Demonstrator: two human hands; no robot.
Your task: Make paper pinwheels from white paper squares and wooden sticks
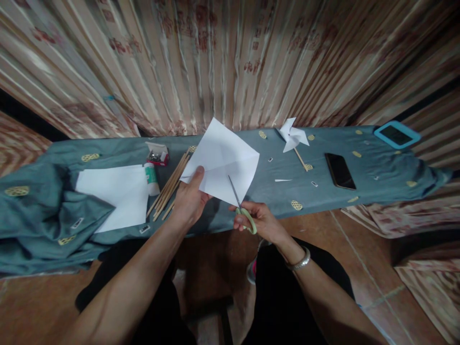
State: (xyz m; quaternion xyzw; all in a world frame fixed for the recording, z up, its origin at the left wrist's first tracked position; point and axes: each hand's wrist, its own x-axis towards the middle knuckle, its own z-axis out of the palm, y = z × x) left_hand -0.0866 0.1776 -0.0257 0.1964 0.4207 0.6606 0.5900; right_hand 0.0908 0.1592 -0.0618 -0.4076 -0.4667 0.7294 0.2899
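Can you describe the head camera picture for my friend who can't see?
A person's left hand holds a white sheet while the right hand holds green-handled scissors at its near corner. On the patterned cloth lie a pinwheel, wooden sticks and a phone.

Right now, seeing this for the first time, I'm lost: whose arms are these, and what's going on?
There's no machine: these are a person's bare hands, filmed by one head-worn camera looking forward and down. The left hand holds a white sheet; the right hand holds scissors, one blade showing over it. Along the patterned cloth, left to right, lie blank paper, a green-and-white tube, a small open box, thin sticks, a pinwheel, a phone and a blue-rimmed device.
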